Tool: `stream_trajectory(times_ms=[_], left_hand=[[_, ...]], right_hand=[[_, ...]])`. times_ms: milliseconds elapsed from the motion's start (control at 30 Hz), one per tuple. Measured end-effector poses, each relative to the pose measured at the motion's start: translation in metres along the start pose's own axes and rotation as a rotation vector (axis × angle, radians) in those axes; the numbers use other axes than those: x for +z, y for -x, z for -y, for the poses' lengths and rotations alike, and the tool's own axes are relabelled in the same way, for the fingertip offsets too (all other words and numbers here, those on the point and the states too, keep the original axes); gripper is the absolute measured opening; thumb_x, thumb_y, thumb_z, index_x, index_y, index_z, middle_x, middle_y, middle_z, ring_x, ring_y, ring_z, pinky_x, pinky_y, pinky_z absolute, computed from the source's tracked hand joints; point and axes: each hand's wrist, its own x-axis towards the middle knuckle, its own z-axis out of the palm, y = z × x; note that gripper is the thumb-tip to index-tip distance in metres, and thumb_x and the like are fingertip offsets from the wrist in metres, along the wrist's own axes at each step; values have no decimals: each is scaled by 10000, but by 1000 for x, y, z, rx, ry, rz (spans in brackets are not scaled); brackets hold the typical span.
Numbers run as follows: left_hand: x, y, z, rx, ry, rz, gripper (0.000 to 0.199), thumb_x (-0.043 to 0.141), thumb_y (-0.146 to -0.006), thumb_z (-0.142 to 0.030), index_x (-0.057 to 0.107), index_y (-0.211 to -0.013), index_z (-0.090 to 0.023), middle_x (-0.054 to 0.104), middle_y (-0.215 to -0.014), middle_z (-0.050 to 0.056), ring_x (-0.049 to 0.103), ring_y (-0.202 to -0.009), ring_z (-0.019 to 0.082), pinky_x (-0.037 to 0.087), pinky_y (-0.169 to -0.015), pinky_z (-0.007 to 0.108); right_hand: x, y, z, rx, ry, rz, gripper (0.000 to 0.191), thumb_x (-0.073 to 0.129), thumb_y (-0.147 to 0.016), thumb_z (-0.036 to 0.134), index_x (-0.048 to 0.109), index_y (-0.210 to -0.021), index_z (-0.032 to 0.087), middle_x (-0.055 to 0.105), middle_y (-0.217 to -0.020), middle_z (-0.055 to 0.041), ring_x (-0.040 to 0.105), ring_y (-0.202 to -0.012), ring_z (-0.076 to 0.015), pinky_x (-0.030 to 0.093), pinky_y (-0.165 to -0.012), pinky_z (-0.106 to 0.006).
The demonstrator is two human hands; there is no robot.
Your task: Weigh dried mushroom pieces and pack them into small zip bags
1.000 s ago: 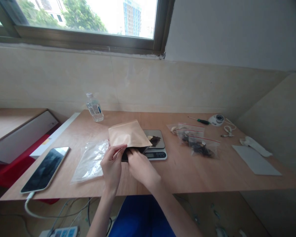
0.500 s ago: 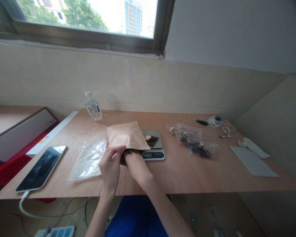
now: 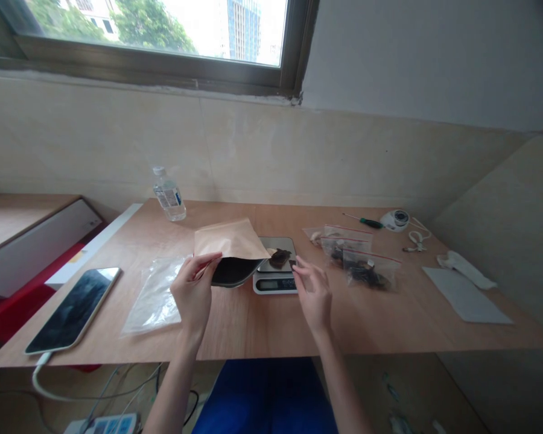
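Left hand [image 3: 192, 289] pinches the lower lip of a tan kraft-paper pouch [image 3: 226, 239] between thumb and fingers, its dark-shadowed mouth angled toward the scale. Right hand [image 3: 313, 293] is open, fingers spread, just beside a dark irregular lump [image 3: 280, 258] on the steel platform of a digital kitchen scale [image 3: 275, 283]; no contact visible. A steady hold is warranted: the pouch mouth nearly meets the platform's left edge. A crinkled clear plastic bag [image 3: 156, 298] lies left; plywood tabletop [image 3: 253, 325] separates the scale from red-striped zip bags [image 3: 359, 265].

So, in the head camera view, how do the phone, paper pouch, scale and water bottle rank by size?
Phone, paper pouch, scale, water bottle. Nearness to the camera leaves phone versus pouch unsure.
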Motion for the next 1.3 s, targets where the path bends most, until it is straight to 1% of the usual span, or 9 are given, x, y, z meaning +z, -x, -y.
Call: stream_trajectory(times_ms=[167, 333, 433, 533, 667, 800, 967, 1133, 1300], left_hand=[[0, -8, -2, -32, 28, -26, 149, 662, -761, -325, 717, -854, -223, 702, -845, 21, 648, -805, 170, 498, -716, 298], [-2, -9, -2, -26, 21, -44, 146, 660, -761, -323, 717, -847, -220, 702, -840, 20, 649, -808, 170, 503, -724, 300], [-1, -10, -2, -21, 17, -39, 147, 657, -760, -324, 716, -843, -218, 704, -838, 21, 650, -813, 174, 506, -732, 307], [1, -9, -2, -21, 25, -28, 148, 656, -759, -323, 713, -843, -214, 705, -846, 24, 652, -822, 176, 510, -746, 308], [4, -7, -2, -21, 27, -29, 144, 648, -763, -314, 709, -844, -213, 701, -843, 22, 650, -808, 171, 514, -736, 303], [3, -1, 2, -6, 40, -14, 129, 639, -771, -309, 710, -829, -218, 691, -838, 21, 640, -803, 166, 509, -728, 298], [-3, 9, 7, -6, 82, 22, 106, 646, -774, -302, 711, -827, -237, 676, -844, 6, 638, -828, 159, 515, -764, 295], [-8, 17, 4, 50, 12, -7, 106, 619, -800, -288, 707, -840, -246, 678, -858, 5, 628, -839, 161, 497, -754, 292], [-9, 18, 7, 55, 55, -42, 96, 627, -794, -274, 706, -834, -237, 677, -844, 3, 624, -828, 158, 491, -743, 287]], right_hand=[[23, -15, -40, 51, 164, 103, 194, 490, -880, 243, 673, -853, 185, 600, -911, -96, 573, -883, -222, 484, -793, -385], [27, -13, -44, 40, 121, 231, 214, 472, -882, 224, 674, -936, 179, 613, -916, -94, 577, -895, -225, 484, -801, -374], [18, -7, -24, 34, 83, 200, 244, 448, -887, 205, 660, -1007, 195, 630, -969, -95, 578, -947, -227, 469, -852, -394], [8, -2, 14, 4, -65, 162, 276, 403, -882, 150, 653, -986, 210, 629, -948, -81, 583, -949, -211, 481, -854, -377], [11, -4, 68, -127, -272, 409, 406, 345, -848, 56, 610, -1107, 225, 628, -1061, -58, 568, -1046, -176, 479, -920, -339], [29, -15, 96, -184, -117, 687, 441, 331, -845, 23, 573, -1189, 152, 595, -1206, -85, 518, -1162, -180, 432, -1013, -327], [56, -28, 105, -137, 250, 905, 422, 376, -821, 0, 542, -1206, 46, 615, -1160, -190, 591, -1064, -278, 502, -887, -381], [108, -38, 106, -226, 342, 902, 399, 412, -867, 62, 476, -1257, 11, 546, -1275, -216, 496, -1192, -314, 348, -1036, -441], [147, -35, 97, -154, 346, 883, 385, 413, -893, 113, 461, -1272, 66, 506, -1339, -177, 406, -1283, -305, 239, -1091, -506]])
